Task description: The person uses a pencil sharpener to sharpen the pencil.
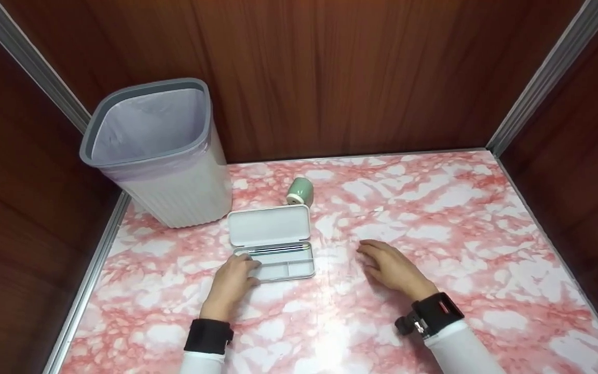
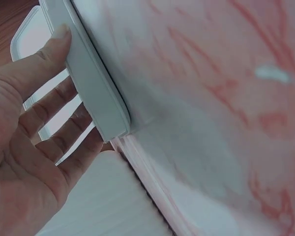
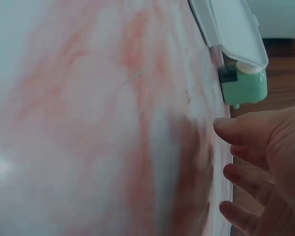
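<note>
A pale grey pencil case lies on the table with its lid folded back. Inside, a few slim striped pencils lie along the rear compartment; the front ones show nothing in them. My left hand holds the case at its left end. In the left wrist view, the thumb is against the side wall and the fingers reach round the end. To the right of the case, my right hand hovers over the table, fingers loosely bent, holding nothing. Behind the lid lies a small green sharpener-like object with a white end.
A tall white bin with a grey rim and a purplish liner stands at the back left. Dark wooden panels with metal corner strips surround the table on three sides. The table top has a red and white marbled pattern.
</note>
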The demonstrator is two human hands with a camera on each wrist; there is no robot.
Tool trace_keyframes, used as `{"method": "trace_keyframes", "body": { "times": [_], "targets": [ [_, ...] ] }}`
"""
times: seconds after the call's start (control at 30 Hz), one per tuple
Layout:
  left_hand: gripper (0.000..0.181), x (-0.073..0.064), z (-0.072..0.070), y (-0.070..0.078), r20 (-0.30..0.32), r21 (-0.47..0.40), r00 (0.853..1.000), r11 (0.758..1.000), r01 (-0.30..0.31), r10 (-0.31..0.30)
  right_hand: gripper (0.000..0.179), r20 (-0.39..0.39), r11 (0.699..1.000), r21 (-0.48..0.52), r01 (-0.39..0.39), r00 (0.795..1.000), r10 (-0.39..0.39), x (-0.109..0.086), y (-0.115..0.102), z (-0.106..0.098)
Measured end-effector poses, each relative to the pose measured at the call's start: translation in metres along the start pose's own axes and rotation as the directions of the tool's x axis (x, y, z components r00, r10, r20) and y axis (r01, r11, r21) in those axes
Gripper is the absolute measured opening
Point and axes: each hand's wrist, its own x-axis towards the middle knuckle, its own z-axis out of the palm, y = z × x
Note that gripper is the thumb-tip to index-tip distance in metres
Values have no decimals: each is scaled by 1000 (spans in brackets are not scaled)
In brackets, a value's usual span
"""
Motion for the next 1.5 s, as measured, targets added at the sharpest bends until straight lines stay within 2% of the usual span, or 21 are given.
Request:
{"method": "trace_keyframes", "body": {
  "times": [0.2, 0.4, 0.63, 0.83, 1.07, 1.33, 1.5],
  "targets": [
    [34, 1, 0, 1, 7, 34, 1000, 999, 9, -9, 49, 24, 999, -15, 38, 999, -37, 35, -10, -5],
    [34, 3, -1, 4, 0, 56, 1000, 998, 8, -8, 50, 10, 995, -73, 68, 998, -67, 75, -16, -16],
    [34, 5, -4, 4, 10, 63, 1000, 998, 2, -3, 48, -1, 990, -132, 58, 998, -59, 116, -30, -26],
    [34, 8, -6, 4, 26, 59, 1000, 998, 4, -6, 49, 17, 987, -162, 21, 1000, -19, 144, -42, -28],
    [34, 12, -9, 5, 46, 9, 998, 999, 46, -46, 47, 35, 985, -170, -19, 999, 26, 169, -52, -22],
    [27, 20, -7, 9, -27, 39, 999, 999, 26, -25, 46, 121, 983, -177, -43, 991, 65, 189, -62, -14],
    [30, 27, -4, 12, -34, 58, 999, 998, 14, -12, 47, 177, 983, -162, -81, 978, 110, 196, -62, -12]
  ]
}}
